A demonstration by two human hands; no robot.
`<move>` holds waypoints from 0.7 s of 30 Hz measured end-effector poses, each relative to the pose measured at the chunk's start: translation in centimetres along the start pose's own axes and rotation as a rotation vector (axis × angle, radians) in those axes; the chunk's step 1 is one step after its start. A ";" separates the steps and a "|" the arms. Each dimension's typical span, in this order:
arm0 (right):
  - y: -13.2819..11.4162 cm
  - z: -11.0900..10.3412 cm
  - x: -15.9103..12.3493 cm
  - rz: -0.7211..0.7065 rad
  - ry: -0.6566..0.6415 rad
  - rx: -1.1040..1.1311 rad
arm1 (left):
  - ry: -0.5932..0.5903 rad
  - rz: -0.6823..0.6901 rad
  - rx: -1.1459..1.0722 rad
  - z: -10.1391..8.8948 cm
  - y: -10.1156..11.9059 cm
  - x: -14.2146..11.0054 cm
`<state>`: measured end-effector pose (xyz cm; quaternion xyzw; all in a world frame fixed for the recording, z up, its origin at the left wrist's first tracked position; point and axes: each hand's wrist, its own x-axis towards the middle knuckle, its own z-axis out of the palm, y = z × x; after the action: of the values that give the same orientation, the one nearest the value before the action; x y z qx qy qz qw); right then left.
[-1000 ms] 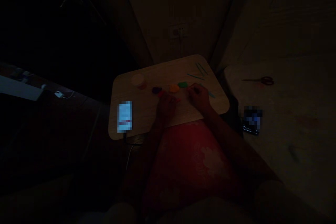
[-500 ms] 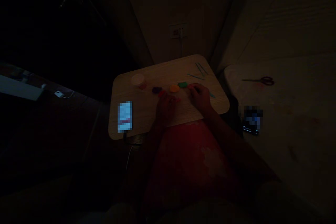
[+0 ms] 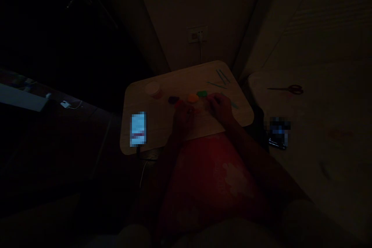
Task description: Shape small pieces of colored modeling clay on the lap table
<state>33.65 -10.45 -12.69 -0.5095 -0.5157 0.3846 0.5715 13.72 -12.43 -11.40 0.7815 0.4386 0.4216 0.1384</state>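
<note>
In dim light, both my hands rest over a small wooden table. My left hand is closed, its fingers curled near a small reddish bit; what they hold is too dark to make out. By its knuckles lie a red lump and a dark purple lump, both like modelling clay. My right hand is pinched, fingertips down by a green lump; anything between them is unclear. An orange, flattish lump sits between the hands, beside the green one.
A lidded tub stands back left and a lit phone front left. Thin bluish sticks lie back right; another stick is beside my right hand. On the pale surface to the right are scissors and a dark phone.
My right fingertips have shifted slightly, and the reddish bit by them shows less. My left hand and the lumps stay nearly where they were.
</note>
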 end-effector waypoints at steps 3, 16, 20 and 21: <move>-0.2 0.0 0.0 0.000 0.048 -0.046 | 0.006 0.006 0.000 0.1 -0.2 -0.1; -0.3 -0.5 0.1 -0.067 0.017 -0.125 | -0.012 -0.006 0.024 0.1 -0.1 0.0; -0.1 -0.5 0.2 -0.123 0.010 -0.138 | -0.006 -0.011 0.025 0.1 -0.1 0.0; 0.0 -0.5 0.3 -0.115 0.003 -0.122 | -0.003 -0.012 0.023 0.1 -0.1 0.0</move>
<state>34.18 -10.29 -12.64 -0.5136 -0.5658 0.3181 0.5612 13.75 -12.40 -11.52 0.7812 0.4477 0.4144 0.1324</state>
